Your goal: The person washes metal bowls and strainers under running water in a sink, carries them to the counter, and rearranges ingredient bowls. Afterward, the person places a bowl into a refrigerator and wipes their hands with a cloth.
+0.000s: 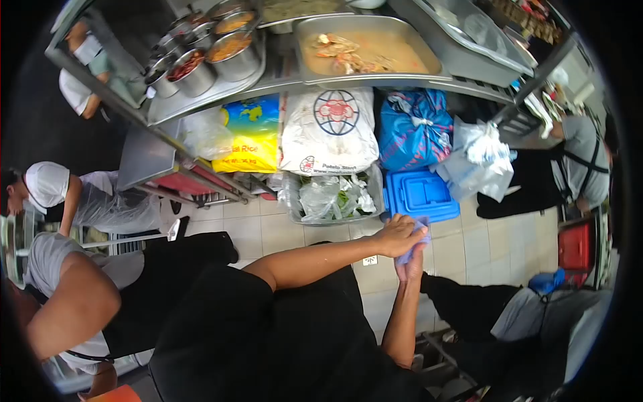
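A purple cloth (420, 231) is bunched between my two hands, in front of the low shelf. My left hand (395, 236) comes in from the left and lies over the cloth, fingers closed on it. My right hand (410, 266), just below, holds the cloth from underneath with its thumb up along it. Right behind the hands stands a blue lidded box (422, 195) on the tiled floor. Left of that box is a clear plastic bin (291, 201) with bagged greens.
Above, a metal shelf (281, 90) carries a tray of orange liquid (395, 53) and metal pots (238, 60). Sacks, including a white one (328, 130), sit beneath. Co-workers stand close at left (50, 191) and right (586, 161), another at lower right (529, 318).
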The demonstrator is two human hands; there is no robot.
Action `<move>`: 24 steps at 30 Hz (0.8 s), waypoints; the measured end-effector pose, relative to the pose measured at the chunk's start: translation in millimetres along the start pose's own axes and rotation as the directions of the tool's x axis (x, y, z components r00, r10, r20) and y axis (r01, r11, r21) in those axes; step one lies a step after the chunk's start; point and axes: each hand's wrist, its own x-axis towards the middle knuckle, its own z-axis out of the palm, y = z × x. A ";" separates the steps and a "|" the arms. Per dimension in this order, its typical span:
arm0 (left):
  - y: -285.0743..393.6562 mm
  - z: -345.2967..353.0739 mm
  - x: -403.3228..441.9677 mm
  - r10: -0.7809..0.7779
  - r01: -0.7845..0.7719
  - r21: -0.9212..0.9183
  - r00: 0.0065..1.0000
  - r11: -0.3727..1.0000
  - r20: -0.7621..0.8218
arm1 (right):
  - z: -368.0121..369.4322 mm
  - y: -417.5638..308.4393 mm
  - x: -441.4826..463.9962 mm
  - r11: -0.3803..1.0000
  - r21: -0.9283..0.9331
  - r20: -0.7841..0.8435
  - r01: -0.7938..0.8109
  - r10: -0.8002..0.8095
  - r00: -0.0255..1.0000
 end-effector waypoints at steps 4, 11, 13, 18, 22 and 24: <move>-10.3 -32.3 -5.6 -0.117 0.122 -0.134 0.992 0.983 0.044 | 3.6 18.2 15.3 0.985 -0.132 0.071 -0.114 0.124 0.990; -46.6 -56.3 -46.1 -0.079 0.079 -0.008 0.991 0.997 -0.107 | 49.1 22.4 10.3 0.749 -0.634 0.131 -0.192 0.349 0.928; -46.3 -63.1 -47.1 -0.031 0.036 0.071 0.997 0.997 -0.071 | 58.9 24.6 10.5 0.735 -0.650 0.128 -0.195 0.358 0.925; -38.6 -98.2 -28.0 -0.081 0.030 0.200 0.965 0.979 0.249 | 19.0 45.3 34.4 0.749 -0.529 0.023 -0.400 0.483 0.875; -68.3 -131.0 -6.1 -0.098 0.210 -0.218 0.895 0.953 0.434 | 55.8 11.8 45.6 0.846 -0.303 -0.021 -0.439 0.455 0.890; -96.7 -137.7 4.3 -0.110 0.326 -0.790 0.942 0.519 0.316 | 50.2 -2.2 60.2 0.906 -0.076 -0.001 -0.417 0.418 0.908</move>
